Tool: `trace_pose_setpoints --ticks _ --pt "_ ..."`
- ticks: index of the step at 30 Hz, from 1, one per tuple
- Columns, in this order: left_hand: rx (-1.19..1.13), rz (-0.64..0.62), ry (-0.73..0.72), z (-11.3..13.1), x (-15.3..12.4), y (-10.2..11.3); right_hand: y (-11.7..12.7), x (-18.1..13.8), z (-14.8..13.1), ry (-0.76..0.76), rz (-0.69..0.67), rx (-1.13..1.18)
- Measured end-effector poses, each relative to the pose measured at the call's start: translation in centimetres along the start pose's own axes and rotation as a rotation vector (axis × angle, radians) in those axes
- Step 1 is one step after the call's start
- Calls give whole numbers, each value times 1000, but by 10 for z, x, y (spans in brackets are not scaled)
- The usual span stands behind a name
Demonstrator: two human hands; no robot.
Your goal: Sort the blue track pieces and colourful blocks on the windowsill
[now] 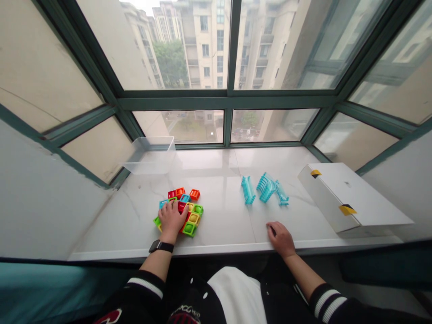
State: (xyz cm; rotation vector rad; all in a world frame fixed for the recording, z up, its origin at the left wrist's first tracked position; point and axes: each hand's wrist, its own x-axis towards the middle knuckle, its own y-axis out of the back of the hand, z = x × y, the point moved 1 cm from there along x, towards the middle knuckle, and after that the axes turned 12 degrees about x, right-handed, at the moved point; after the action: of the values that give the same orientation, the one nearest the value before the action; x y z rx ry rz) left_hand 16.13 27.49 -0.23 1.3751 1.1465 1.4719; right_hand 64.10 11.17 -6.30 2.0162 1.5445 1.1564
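Note:
My left hand [171,217], with a dark watch [161,246] on its wrist, lies palm down over a cluster of small plastic blocks. Its fingers are spread, partly covering the blocks. Green [189,229], yellow [194,218], red and blue blocks show around it, some with a round bump inside a square frame. A loose orange-red block [195,194] sits just beyond the fingers. Near the front edge of the white ledge, my right hand [281,239] rests with its fingers curled in; nothing shows in it. Translucent blue ribbed plastic pieces [266,186] lie beyond it.
A clear plastic bin [151,164] stands at the back left of the marbled ledge [216,180]. To the right is a white box [354,195] with yellow-and-black tabs. Green-framed windows [175,100] enclose the back and sides.

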Motion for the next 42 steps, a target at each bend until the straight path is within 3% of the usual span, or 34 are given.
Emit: trace_pose_setpoints --ticks 6,11,17,23,30,34,38,42 --pt "-82 -17 38 74 -35 12 1 1 -1 -15 -3 -7" --pt "-156 -123 38 104 -47 14 1 1 0 -16 -21 -1" --pt "-228 -272 -69 94 -63 11 1 1 0 -14 -9 -3" --pt "-208 -178 -185 74 -93 19 1 2 -2 -11 1 -8" --pt "-199 -108 -224 74 -108 28 3 6 -3 -62 15 53" --pt "-227 -43 -313 86 -99 36 -1 16 -35 -127 10 239" --pt "-240 -38 -516 104 -87 42 -21 30 -96 6 -250 437" --pt "-220 -77 -702 114 -83 37 -45 36 -137 69 -424 426"
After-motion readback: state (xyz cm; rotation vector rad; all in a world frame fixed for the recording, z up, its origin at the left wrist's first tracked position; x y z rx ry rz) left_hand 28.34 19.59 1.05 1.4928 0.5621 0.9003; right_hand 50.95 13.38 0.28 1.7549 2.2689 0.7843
